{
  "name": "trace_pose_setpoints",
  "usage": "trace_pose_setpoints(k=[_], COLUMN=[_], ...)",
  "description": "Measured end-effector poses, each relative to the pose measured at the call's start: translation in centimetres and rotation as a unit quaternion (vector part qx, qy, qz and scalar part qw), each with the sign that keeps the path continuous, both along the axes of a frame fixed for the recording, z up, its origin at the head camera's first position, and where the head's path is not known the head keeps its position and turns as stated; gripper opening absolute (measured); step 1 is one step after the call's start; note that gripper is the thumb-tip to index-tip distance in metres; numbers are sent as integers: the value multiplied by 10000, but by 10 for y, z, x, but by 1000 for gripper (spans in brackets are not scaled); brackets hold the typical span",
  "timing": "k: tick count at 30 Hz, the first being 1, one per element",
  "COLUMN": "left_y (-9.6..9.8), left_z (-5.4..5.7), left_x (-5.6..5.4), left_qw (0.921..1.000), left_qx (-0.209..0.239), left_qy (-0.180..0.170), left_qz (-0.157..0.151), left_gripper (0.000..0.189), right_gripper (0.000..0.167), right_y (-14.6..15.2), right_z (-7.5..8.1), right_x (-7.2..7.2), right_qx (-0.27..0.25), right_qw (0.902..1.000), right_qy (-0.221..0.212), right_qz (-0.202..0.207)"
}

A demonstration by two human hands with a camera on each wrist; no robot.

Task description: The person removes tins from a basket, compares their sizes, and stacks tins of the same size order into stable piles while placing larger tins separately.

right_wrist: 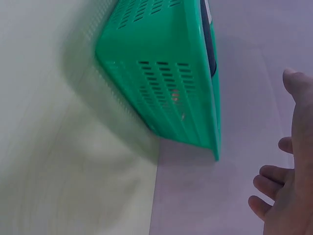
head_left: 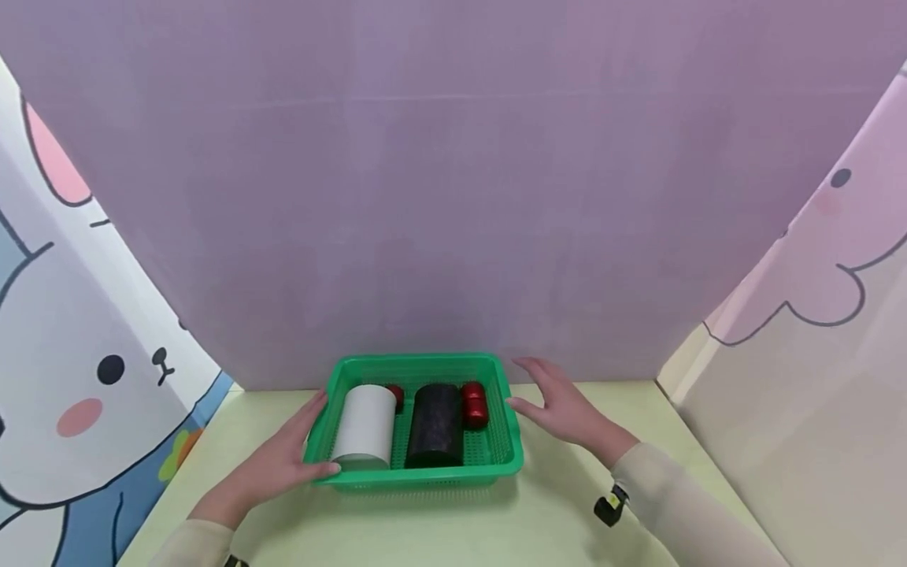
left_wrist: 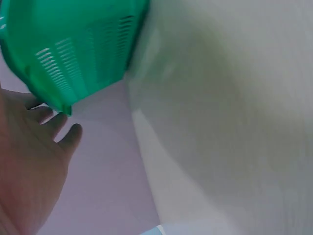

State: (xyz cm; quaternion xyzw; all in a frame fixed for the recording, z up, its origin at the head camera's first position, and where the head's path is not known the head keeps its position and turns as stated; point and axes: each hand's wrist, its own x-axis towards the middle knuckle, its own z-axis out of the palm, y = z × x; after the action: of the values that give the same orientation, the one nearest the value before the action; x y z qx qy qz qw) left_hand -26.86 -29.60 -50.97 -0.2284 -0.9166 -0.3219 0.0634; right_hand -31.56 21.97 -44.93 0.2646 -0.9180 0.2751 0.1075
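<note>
A green plastic basket (head_left: 418, 476) with slotted sides sits on the pale table near the back wall. Inside it lie a white cylinder (head_left: 365, 425), a dark cylinder (head_left: 435, 425), a glossy red rounded object (head_left: 474, 405) on the right, and another red piece (head_left: 397, 396) partly hidden behind the white cylinder. My left hand (head_left: 276, 461) is at the basket's left side, thumb over the front left corner and fingers along the rim; the left wrist view shows those fingers loosely spread. Beside the right rim, my right hand (head_left: 563, 405) is held apart from the basket, fingers relaxed and holding nothing.
A tall lilac panel (head_left: 453, 197) rises behind the basket. Printed side walls stand at the left (head_left: 85, 378) and right (head_left: 794, 394). The pale table (head_left: 397, 535) extends in front of the basket, and a small black device (head_left: 609, 508) is at my right wrist.
</note>
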Motion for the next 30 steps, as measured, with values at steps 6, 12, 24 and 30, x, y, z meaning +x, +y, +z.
trace_pose_setpoints(k=[6, 12, 24, 30], left_y=[-1, 2, 2, 2], left_z=[-8, -8, -3, -6], left_x=[0, -4, -5, -5], left_qw=[9996, 9995, 9995, 9994], left_qx=[-199, -254, -290, -318], left_qy=[176, 165, -74, -122], left_qz=[-25, -27, 32, -7], left_gripper=[121, 119, 122, 124], right_gripper=[89, 92, 105, 112], right_y=[-21, -40, -87, -101], right_z=[4, 9, 6, -9], right_x=[-3, -7, -21, -26], right_qx=[121, 258, 511, 548], right_qw=[9983, 9940, 9834, 9786], right_qy=[-427, -976, -1722, -1976], right_qz=[382, 420, 263, 163])
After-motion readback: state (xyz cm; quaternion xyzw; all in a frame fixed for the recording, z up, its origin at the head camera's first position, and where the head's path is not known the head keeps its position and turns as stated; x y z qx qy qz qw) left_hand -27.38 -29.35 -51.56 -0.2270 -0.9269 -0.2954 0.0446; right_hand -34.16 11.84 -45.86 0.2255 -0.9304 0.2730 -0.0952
